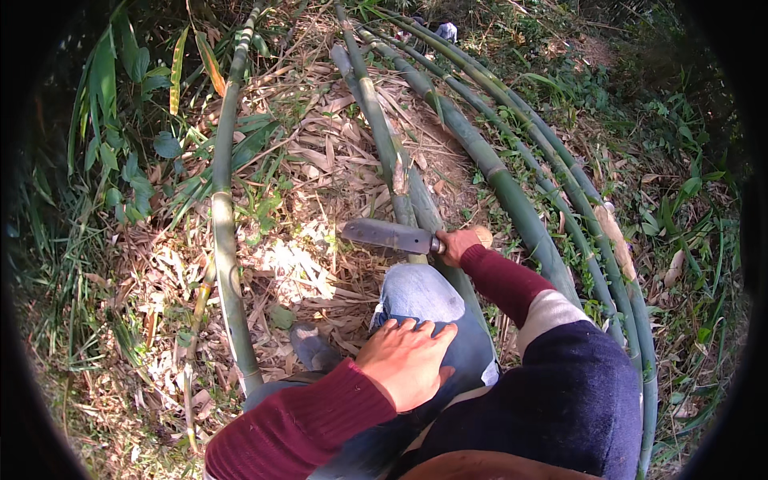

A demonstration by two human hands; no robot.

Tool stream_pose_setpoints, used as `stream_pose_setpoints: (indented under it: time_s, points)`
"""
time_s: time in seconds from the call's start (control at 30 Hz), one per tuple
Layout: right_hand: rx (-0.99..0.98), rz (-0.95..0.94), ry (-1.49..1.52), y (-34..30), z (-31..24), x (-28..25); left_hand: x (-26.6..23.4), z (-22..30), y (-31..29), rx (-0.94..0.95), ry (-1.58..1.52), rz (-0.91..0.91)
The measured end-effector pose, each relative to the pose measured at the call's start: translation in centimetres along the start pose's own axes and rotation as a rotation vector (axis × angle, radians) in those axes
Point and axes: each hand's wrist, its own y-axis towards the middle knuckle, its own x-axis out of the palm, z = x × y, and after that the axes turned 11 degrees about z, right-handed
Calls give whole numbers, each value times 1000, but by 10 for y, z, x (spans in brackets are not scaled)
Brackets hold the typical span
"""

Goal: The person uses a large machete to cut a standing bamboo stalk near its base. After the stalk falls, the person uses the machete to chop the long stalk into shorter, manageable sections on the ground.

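My right hand [459, 246] grips the handle of a machete [387, 234] with a broad dark blade. The blade points left and lies across a green bamboo pole [376, 124] just beyond my bent knee; I cannot tell whether it touches. A pale scraped patch shows on that pole, and a thicker pole [428, 210] runs beside it, partly hidden by my hand and leg. My left hand [410, 362] rests palm down on my jeans-covered knee [420, 292], fingers apart, holding nothing.
One long bamboo pole [224, 172] lies on my left. Several more green poles [512, 192] curve along my right side. Dry leaves and husks [316, 152] litter the ground. Leafy plants [104, 104] stand at the left, and my shoe [313, 346] shows below.
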Motion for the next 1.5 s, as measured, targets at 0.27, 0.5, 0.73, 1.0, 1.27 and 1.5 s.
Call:
stream_pose_setpoints:
  time_s: [0.27, 0.5, 0.73, 1.0, 1.27, 1.5]
  points:
    - [37, 168, -117, 30, 37, -7, -3, -7, -8, -1, 6, -72]
    - [-8, 225, -198, 59, 51, -14, -4, -19, -5, 44, -19, -45]
    - [-287, 206, -78, 32, 50, 7, -15, -12, -17, 144, -50, -8]
    - [-243, 110, -87, 31, 53, -18, -17, -11, -14, 152, -32, -57]
    - [33, 127, -73, 34, 34, -28, -9, -7, -7, 115, 17, -40]
    - [-22, 212, -162, 61, 51, -21, -3, -7, -6, 54, 31, -17]
